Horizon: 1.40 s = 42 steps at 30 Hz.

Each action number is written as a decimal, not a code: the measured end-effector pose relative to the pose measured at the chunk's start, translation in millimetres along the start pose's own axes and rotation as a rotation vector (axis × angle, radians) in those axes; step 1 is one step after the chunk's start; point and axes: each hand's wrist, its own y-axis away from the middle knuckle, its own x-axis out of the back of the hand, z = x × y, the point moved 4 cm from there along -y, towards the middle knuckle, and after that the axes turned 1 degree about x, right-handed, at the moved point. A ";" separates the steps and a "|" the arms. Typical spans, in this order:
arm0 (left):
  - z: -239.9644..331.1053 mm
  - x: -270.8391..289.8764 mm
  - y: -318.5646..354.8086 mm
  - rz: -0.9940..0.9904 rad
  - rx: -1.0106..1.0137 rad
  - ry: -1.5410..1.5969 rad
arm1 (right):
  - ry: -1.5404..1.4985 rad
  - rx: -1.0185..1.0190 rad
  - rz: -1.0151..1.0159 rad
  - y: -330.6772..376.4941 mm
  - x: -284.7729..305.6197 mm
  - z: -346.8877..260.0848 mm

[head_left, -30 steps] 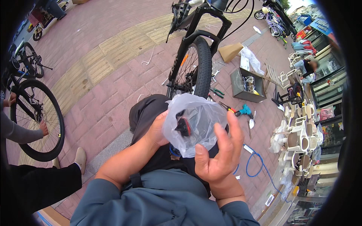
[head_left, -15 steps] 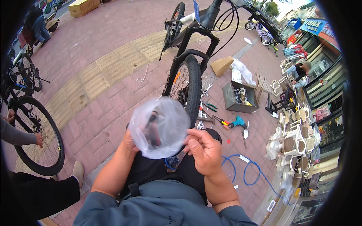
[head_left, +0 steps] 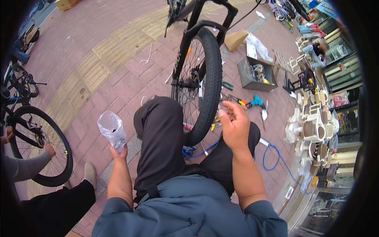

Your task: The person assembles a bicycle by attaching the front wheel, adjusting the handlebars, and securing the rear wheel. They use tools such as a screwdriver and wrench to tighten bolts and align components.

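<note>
Out to my left, past my knee, my left hand (head_left: 119, 152) grips the bottom of a clear plastic bag (head_left: 111, 128). The bag stands up above my fingers with its wide end spread, and a small dark spot shows in it. My right hand (head_left: 237, 128) is raised over my right knee, its fingers bent and apart from the thumb, with nothing visible in them. Just left of that hand stands the front wheel (head_left: 216, 75) of a black bicycle, between my knees and beneath its fork (head_left: 196, 29).
A grey metal toolbox (head_left: 256, 82) stands right of the wheel, with a teal power drill (head_left: 257, 101) and pliers (head_left: 227, 85) nearby. A blue hose (head_left: 272, 169) curls at right. Cream bicycle seats (head_left: 312, 130) line the shopfront. At left, another person's hands (head_left: 48, 150) touch a second bicycle's wheel (head_left: 59, 179).
My left hand has swung the bag from in front of me out to the left, away from my right hand. My right hand has moved up and right. The view has shifted downward.
</note>
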 end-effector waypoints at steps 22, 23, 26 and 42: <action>-80.3 -480.3 133.3 -0.692 -0.641 -1.114 | 0.733 -0.635 -0.685 110.1 -85.8 408.2; -117.0 -502.3 147.7 -0.851 -0.625 -1.137 | 0.666 -0.718 -0.689 122.0 -88.5 418.5; -211.2 -527.6 151.8 -0.914 -0.618 -1.307 | 0.585 -0.932 -0.684 137.5 -97.4 436.7; -265.6 -509.6 119.2 -0.728 -0.028 -1.278 | 0.654 -0.372 -0.407 55.5 -135.6 455.3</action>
